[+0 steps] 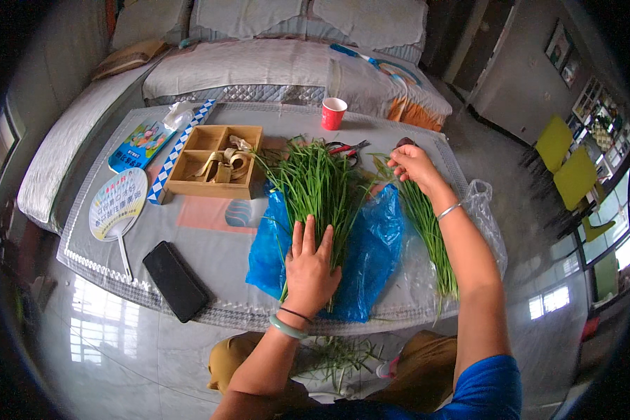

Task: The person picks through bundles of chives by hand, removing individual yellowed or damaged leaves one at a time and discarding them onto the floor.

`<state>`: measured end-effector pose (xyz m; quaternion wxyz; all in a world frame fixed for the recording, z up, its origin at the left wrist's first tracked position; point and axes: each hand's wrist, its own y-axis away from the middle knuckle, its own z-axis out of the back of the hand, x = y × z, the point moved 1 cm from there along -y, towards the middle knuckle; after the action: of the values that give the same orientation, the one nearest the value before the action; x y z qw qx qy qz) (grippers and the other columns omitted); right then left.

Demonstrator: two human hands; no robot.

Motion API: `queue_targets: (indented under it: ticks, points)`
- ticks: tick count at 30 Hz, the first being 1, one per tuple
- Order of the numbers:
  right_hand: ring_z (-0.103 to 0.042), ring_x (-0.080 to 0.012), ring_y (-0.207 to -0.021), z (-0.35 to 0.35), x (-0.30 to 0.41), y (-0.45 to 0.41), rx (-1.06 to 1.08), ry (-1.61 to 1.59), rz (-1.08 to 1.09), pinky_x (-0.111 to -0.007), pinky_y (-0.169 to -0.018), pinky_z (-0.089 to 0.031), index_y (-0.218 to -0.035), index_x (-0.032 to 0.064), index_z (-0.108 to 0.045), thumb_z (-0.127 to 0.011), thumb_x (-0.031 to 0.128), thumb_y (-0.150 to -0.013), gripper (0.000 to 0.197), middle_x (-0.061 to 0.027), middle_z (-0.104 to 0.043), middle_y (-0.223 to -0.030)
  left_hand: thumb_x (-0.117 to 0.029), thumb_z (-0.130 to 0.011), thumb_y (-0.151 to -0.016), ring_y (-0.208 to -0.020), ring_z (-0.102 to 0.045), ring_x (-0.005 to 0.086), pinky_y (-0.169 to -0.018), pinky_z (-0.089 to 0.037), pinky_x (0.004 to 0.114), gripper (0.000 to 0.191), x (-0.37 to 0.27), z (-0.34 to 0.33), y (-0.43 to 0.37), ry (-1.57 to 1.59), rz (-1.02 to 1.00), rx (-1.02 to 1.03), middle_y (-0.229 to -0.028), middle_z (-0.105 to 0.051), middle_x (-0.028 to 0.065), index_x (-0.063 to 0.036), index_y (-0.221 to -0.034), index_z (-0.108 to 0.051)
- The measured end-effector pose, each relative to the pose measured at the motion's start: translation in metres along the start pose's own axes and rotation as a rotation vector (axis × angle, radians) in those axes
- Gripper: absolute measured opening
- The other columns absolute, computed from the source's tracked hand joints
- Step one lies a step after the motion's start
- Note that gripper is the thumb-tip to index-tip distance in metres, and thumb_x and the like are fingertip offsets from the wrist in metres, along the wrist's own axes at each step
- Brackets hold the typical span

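A large bunch of long green leaves, apparently Chinese chives [317,178], lies on a blue plastic bag [375,252]. My left hand [311,265] rests flat on its lower part, fingers spread, with nothing gripped. To the right, a slimmer bunch of chives [430,236] lies on a clear plastic bag [484,210]. Above its leafy tips is my right hand [412,165], fingers curled with the fingertips close together. Whether anything is pinched there is too small to tell. A dark reddish round object [405,142] shows just behind that hand.
Red-handled scissors [349,148] and a red paper cup [334,114] are at the back. To the left are a wooden compartment box [210,190], a hand fan [118,205] and a black phone [176,281]. Leaf scraps [341,359] lie below the table's front edge.
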<state>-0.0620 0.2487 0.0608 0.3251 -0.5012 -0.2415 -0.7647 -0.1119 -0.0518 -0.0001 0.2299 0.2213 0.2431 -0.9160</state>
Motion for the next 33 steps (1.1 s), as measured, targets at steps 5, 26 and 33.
queue_targets:
  ticks: [5,26,33]
  points:
    - [-0.049,-0.0054,-0.056,-0.004,0.012,0.087,0.118,-0.278,0.026,-0.018,-0.047,-0.040,-0.083,0.0066,-0.052,-0.050,0.020,-0.087,0.014,-0.0006,-0.055,-0.072,-0.013,-0.071,-0.058,-0.125,-0.022,0.0390,-0.097,-0.032,0.043,0.074,-0.006,-0.006,-0.003,0.025,-0.047,-0.016,-0.135,-0.023,0.0198,-0.0103,-0.125,-0.040]
    - [-0.052,-0.0077,-0.059,0.078,-0.080,0.303,-0.390,0.152,-0.003,-0.022,-0.054,-0.042,-0.090,0.0014,-0.056,-0.052,0.012,-0.083,0.013,-0.0020,-0.059,-0.076,-0.030,-0.064,-0.073,-0.121,-0.030,0.0369,-0.097,-0.027,0.043,0.058,-0.008,0.008,-0.003,0.080,-0.067,-0.037,-0.132,-0.030,0.0208,-0.0090,-0.123,-0.043]
    - [-0.053,-0.0111,-0.056,0.128,-0.117,0.291,-0.499,0.287,-0.072,-0.026,-0.052,-0.042,-0.083,-0.0019,-0.057,-0.056,0.016,-0.081,0.018,-0.0062,-0.059,-0.067,-0.017,-0.060,-0.077,-0.117,-0.036,0.0335,-0.096,-0.029,0.041,0.048,-0.037,0.031,-0.002,0.084,-0.153,-0.209,-0.129,-0.037,0.0180,-0.0050,-0.121,-0.044]
